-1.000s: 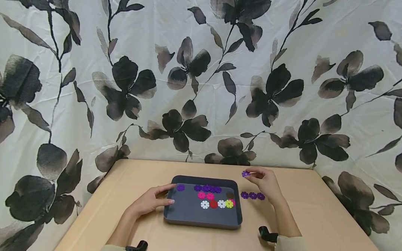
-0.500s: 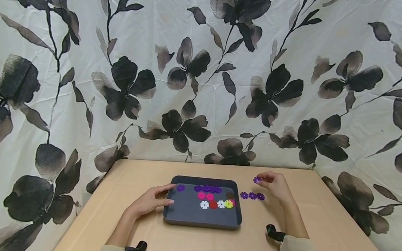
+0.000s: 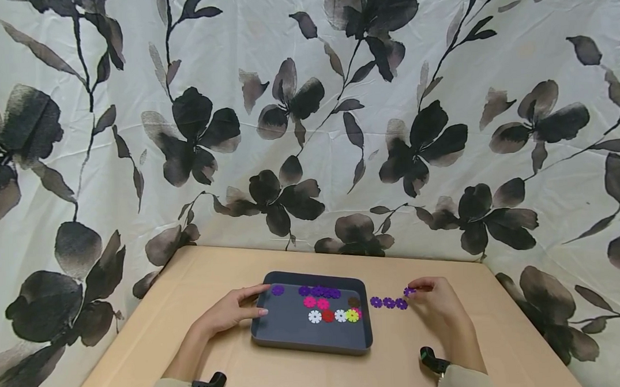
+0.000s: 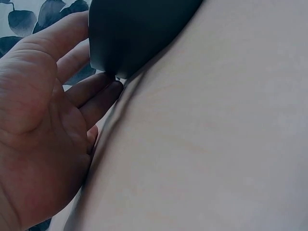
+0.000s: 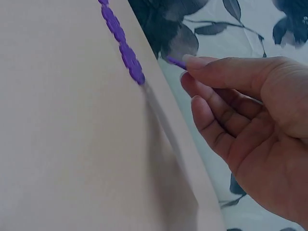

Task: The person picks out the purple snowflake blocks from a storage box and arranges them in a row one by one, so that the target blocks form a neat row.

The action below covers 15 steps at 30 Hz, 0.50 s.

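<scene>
My right hand [image 3: 446,309] pinches a purple notched plastic disc [image 3: 409,291] between thumb and index finger. In the right wrist view this disc [image 5: 176,62] shows edge-on, raised off the table and apart from the row. Beside it on the table lies a row of purple notched discs [image 3: 389,302], end to end. My left hand [image 3: 231,310] holds the left side of a dark grey tray [image 3: 290,336], thumb and index finger over the rim. The left wrist view shows other fingers [image 4: 103,103] against the tray's outer wall [image 4: 139,33].
Inside the tray lie several purple discs [image 3: 319,292], pink discs [image 3: 316,303], white discs [image 3: 315,317], a red one [image 3: 328,315], a yellow one [image 3: 352,315] and a brown one [image 3: 354,302]. A flower-patterned cloth [image 3: 340,175] hangs behind the table [image 3: 318,378].
My right hand has moved right and toward me with the purple disc, from behind the row to its right end. The left hand and tray have stayed in place.
</scene>
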### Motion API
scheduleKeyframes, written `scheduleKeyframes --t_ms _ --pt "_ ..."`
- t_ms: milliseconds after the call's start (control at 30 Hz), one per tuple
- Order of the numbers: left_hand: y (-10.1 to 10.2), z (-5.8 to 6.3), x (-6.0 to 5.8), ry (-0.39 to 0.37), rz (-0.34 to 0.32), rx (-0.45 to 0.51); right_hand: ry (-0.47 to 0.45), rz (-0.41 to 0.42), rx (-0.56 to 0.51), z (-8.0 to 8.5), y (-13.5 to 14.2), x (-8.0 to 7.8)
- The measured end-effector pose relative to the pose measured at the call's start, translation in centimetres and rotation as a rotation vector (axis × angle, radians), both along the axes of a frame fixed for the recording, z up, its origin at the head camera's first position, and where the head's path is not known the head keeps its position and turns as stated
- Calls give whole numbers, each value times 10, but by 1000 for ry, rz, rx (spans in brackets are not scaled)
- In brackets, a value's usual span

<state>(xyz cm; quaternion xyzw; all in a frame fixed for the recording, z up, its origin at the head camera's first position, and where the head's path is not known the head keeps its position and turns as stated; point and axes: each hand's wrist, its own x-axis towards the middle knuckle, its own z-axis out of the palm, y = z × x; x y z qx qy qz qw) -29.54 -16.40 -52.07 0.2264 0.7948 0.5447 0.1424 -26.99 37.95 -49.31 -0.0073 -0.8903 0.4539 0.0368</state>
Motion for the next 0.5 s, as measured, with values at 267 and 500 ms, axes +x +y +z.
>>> scheduleKeyframes --t_ms 267,500 --pt "0 1 0 2 -3 -3 -65 -12 6 -4 7 1" --pt "-1 0 0 -1 -1 -6 -84 -21 91 -6 5 2"
